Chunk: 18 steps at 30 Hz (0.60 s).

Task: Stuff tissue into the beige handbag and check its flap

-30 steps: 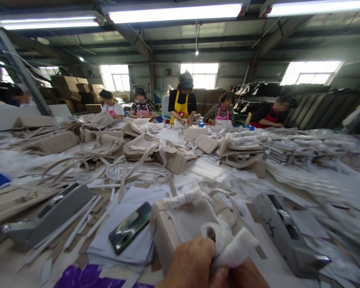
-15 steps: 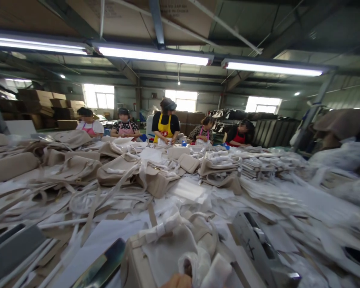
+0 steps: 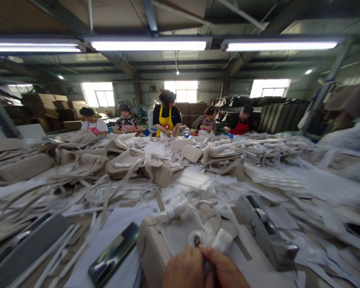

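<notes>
While both hands meet at the bottom edge of the view, the left hand (image 3: 184, 268) and the right hand (image 3: 226, 270) are pressed together, their fingertips pinching a strip of white wrapping (image 3: 211, 240). That wrapping winds round the handle of a beige handbag (image 3: 168, 240), which stands on the table (image 3: 258, 268) right in front of the hands. A phone (image 3: 114, 254) lies flat on white sheets just left of the bag. A grey metal tool (image 3: 265, 232) rests to its right. Farther off, piled beige bags (image 3: 123, 162) cover the table, and 5 people (image 3: 166, 118) in aprons work at the far end.
</notes>
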Each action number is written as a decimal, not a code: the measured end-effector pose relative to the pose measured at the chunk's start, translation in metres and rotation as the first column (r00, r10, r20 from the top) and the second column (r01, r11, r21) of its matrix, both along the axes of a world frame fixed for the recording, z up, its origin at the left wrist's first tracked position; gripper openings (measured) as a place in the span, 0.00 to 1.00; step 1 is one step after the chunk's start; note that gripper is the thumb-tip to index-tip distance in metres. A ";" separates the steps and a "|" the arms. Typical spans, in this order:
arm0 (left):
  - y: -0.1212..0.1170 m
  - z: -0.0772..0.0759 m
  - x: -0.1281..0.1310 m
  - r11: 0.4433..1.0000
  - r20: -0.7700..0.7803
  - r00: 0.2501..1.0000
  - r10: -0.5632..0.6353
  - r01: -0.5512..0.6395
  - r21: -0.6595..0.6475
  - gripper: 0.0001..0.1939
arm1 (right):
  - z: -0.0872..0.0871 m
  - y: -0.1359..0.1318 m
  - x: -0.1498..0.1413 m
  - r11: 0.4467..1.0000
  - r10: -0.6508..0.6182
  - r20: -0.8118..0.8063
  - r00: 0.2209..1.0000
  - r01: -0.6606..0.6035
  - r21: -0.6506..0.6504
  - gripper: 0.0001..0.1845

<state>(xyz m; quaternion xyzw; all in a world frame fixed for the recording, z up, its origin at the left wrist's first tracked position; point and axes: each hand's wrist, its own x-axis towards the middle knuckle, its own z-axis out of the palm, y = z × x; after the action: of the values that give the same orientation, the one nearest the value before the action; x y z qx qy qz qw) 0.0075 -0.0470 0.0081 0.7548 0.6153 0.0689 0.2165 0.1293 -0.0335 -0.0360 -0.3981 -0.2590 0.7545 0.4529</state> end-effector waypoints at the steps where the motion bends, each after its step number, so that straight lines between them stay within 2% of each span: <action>1: -0.001 0.006 -0.002 0.999 0.024 0.999 -0.036 0.036 -0.023 0.18 | 0.001 -0.003 -0.002 0.998 -0.041 -0.048 0.998 0.038 -0.052 0.20; 3: -0.004 0.018 -0.006 0.995 0.105 0.990 -0.093 0.097 -0.038 0.18 | 0.006 -0.008 -0.004 0.988 -0.114 -0.118 0.986 0.100 -0.117 0.18; 6: -0.007 0.031 -0.016 0.992 0.246 0.962 -0.121 0.122 0.013 0.13 | 0.014 -0.012 -0.005 0.981 -0.152 -0.152 0.977 0.131 -0.142 0.17; 9: -0.008 0.031 -0.026 0.990 0.410 0.903 -0.128 0.139 0.003 0.11 | 0.015 -0.011 -0.005 0.979 -0.167 -0.190 0.967 0.140 -0.149 0.17; 12: -0.006 0.025 -0.031 0.995 0.576 0.816 -0.046 0.087 -0.044 0.14 | 0.008 -0.009 -0.003 0.975 -0.189 -0.233 0.954 0.155 -0.156 0.15; 13: -0.004 0.024 -0.032 0.999 0.580 0.815 -0.006 0.031 -0.032 0.16 | 0.006 -0.009 -0.003 0.974 -0.194 -0.236 0.952 0.158 -0.160 0.15; 15: 0.000 0.023 -0.030 0.995 0.508 0.860 0.055 -0.087 0.040 0.15 | 0.002 -0.008 -0.002 0.975 -0.191 -0.230 0.954 0.158 -0.156 0.15; 18: 0.008 0.026 -0.024 0.985 0.380 0.924 0.051 -0.108 0.131 0.10 | 0.002 -0.009 -0.001 0.979 -0.182 -0.218 0.959 0.156 -0.132 0.16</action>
<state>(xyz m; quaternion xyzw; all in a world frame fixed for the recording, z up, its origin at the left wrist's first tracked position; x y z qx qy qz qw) -0.0160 -0.0389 0.0338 0.7163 0.5857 0.2665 0.2700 0.1282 -0.0425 -0.0336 -0.3541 -0.1268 0.7674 0.5192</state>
